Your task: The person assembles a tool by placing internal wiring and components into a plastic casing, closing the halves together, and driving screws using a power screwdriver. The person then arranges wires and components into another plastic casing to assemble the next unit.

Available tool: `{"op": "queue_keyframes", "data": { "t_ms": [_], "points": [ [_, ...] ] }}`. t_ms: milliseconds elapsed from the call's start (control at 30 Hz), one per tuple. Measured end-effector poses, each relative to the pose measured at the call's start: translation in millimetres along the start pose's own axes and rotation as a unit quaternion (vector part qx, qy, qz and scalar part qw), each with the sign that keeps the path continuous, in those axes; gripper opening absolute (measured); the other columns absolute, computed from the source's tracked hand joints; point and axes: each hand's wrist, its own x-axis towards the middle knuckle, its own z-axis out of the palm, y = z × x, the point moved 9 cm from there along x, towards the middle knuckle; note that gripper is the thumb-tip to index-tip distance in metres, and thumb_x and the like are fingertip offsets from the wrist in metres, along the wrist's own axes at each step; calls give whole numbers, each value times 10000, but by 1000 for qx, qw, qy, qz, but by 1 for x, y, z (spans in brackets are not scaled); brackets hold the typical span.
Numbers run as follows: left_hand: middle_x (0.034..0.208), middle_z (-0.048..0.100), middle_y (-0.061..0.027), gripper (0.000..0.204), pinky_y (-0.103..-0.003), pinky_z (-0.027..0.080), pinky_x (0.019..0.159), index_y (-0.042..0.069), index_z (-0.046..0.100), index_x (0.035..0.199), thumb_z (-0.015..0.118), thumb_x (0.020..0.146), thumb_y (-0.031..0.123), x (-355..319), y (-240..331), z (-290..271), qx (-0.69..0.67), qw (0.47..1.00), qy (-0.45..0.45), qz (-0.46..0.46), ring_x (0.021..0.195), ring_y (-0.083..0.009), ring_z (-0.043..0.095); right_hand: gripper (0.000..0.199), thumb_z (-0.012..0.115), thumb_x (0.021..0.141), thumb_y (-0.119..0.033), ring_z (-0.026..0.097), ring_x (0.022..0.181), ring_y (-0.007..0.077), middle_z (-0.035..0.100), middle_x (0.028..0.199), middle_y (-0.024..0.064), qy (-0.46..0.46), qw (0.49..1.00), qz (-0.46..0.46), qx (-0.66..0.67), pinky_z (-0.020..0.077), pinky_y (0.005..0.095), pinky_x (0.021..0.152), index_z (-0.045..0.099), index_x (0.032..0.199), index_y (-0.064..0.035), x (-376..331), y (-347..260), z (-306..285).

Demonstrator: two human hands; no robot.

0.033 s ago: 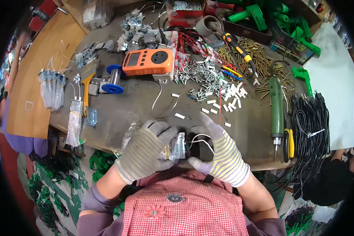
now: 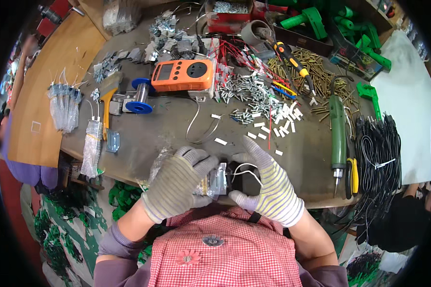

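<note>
Near the table's front edge, my left hand [image 2: 173, 184] in a striped knit glove is closed around a clear-wrapped part with a metal end [image 2: 219, 181]. Its fingers and thumb hide much of that part. Two white wires [image 2: 246, 166] loop from the metal end towards my right hand. My right hand [image 2: 273, 191], in a similar glove, stands to the right of the metal end, thumb and fingers spread apart around the wires. More crumpled clear wrap [image 2: 160, 161] shows beyond my left hand.
Beyond my hands lie an orange meter [image 2: 182, 75], a blue solder spool [image 2: 140, 106], a pile of screws [image 2: 254, 95] and small white pieces [image 2: 220, 141]. A green electric screwdriver [image 2: 337, 134] and bundled black cords [image 2: 378, 153] lie right; a wrapped part [image 2: 91, 150] lies left.
</note>
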Motion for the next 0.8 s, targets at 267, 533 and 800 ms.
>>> {"op": "queue_keyframes", "data": {
  "t_ms": [267, 533, 800],
  "points": [
    [1103, 620, -116, 768, -472, 483, 882, 66, 646, 1198, 849, 517, 354, -4, -4, -2, -11, 998, 59, 9, 1049, -339, 589, 979, 838, 743, -212, 609, 1212, 338, 606, 1337, 188, -82, 984, 77, 135, 468, 385, 1049, 311, 1553, -53, -6, 8, 16],
    [1076, 621, -138, 767, -476, 488, 871, 38, 645, 1203, 850, 524, 333, 1, 2, 3, -7, 997, 65, 38, 1023, -349, 587, 841, 843, 770, -274, 586, 1243, 355, 548, 1402, 217, -57, 992, 83, 75, 469, 403, 1050, 442, 1461, -13, -6, 10, 12],
    [1181, 599, -159, 813, -474, 474, 950, 50, 573, 1329, 847, 613, 321, 11, 10, -2, -34, 999, 23, 11, 1086, -374, 560, 610, 800, 819, -343, 590, 1059, 383, 594, 1140, 205, -48, 998, 28, 18, 486, 419, 945, 582, 1252, 26, -3, 2, 1]
  ]
}}
